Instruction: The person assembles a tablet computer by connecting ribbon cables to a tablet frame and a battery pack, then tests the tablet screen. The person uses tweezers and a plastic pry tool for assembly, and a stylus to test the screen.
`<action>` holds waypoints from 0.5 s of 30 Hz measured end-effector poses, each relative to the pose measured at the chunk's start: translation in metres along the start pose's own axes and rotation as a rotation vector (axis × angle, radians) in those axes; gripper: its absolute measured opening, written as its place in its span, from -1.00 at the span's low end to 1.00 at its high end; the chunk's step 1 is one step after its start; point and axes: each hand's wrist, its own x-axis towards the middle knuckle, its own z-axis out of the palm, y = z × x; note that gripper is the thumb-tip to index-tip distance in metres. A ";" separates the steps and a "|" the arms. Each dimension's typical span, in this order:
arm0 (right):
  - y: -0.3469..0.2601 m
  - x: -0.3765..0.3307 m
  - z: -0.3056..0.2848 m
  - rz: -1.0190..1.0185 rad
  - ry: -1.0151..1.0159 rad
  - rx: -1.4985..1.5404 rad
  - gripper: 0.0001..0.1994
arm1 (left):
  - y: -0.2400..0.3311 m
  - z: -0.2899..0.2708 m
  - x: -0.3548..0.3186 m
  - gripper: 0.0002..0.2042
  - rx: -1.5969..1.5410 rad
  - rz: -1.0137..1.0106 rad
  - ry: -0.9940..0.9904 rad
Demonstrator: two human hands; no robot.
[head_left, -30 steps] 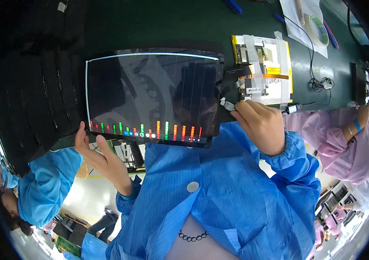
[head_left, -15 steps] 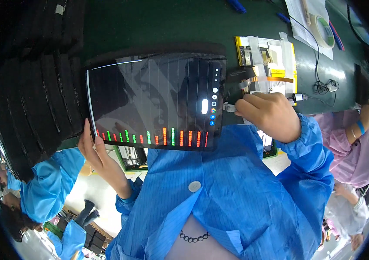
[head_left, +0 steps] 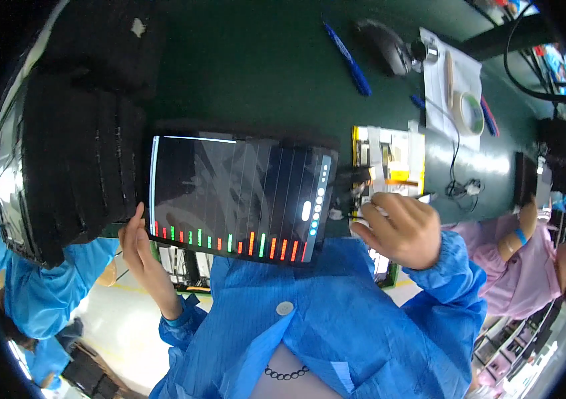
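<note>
A tablet screen, lit with rows of red and green marks and an icon bar, lies before me at the table's near edge. My left hand holds its lower left edge, fingers nearly straight. Off the screen's right side, a small pale connector hangs beside dark flex cables. My right hand is just right of the connector, fingers curled, thumb and forefinger apart, with nothing visible between them. Beyond this hand lies a taped circuit board and battery assembly with yellow edges and an orange flex strip.
Black padded slabs are stacked at the left. Farther off lie a blue pen, a black mouse, a tape roll on paper and a tangled cable. A person in pink sits at the right.
My right hand has come away from the connector, which it pinched before. The view has shifted, bringing the mouse into sight. My left hand stays at the screen's lower left edge.
</note>
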 end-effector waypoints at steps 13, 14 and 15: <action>0.233 0.110 0.040 0.267 -0.058 0.157 -0.48 | -0.002 -0.012 -0.015 -0.74 0.063 0.050 0.185; 0.223 0.111 0.033 0.371 -0.004 0.195 -0.49 | -0.004 -0.013 -0.014 -0.74 0.059 0.075 0.196; 0.217 0.113 0.031 0.473 0.053 0.236 -0.50 | -0.006 -0.013 -0.015 -0.75 0.038 0.072 0.216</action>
